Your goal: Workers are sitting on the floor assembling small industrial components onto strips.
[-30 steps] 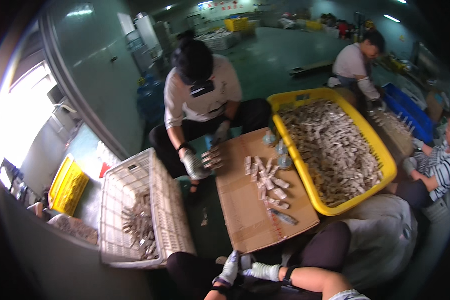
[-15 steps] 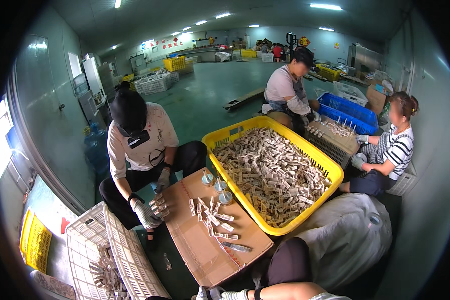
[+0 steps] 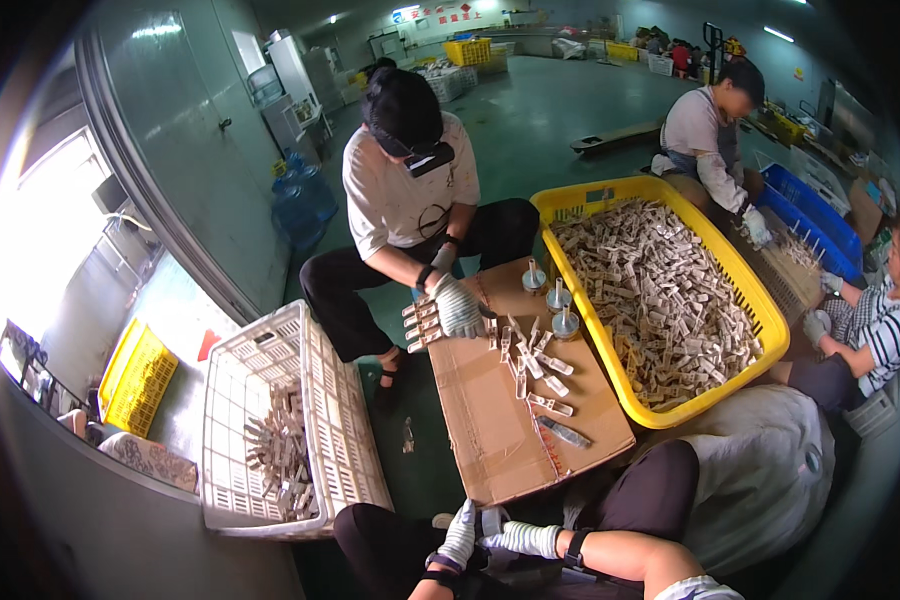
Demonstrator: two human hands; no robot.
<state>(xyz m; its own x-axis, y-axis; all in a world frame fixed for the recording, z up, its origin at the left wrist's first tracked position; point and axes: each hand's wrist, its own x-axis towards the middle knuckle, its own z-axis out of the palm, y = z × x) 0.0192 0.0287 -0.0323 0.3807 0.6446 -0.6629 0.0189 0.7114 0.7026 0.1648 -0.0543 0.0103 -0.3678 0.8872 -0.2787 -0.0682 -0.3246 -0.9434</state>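
Both my hands wear white knit gloves and sit at the lower edge, over my dark trousers. My left hand (image 3: 459,536) and my right hand (image 3: 520,539) meet fingertip to fingertip; anything small between them is hidden. A black band circles my right wrist. Just beyond them lies a flat cardboard sheet (image 3: 490,440) with several small white parts (image 3: 532,372) scattered on it. A yellow crate (image 3: 594,322) heaped with the same parts stands to the right of it.
A person in a white shirt squats opposite, holding a row of parts (image 3: 422,322) in gloved hands. A white lattice crate (image 3: 345,440) with some parts stands to the left. Two more people work at the right beside a blue crate (image 3: 820,225). Blue water bottles (image 3: 300,205) stand by the wall.
The view swung right and then back left. My gloved hands stay together low in front of me. The person opposite still holds parts over the cardboard's far edge.
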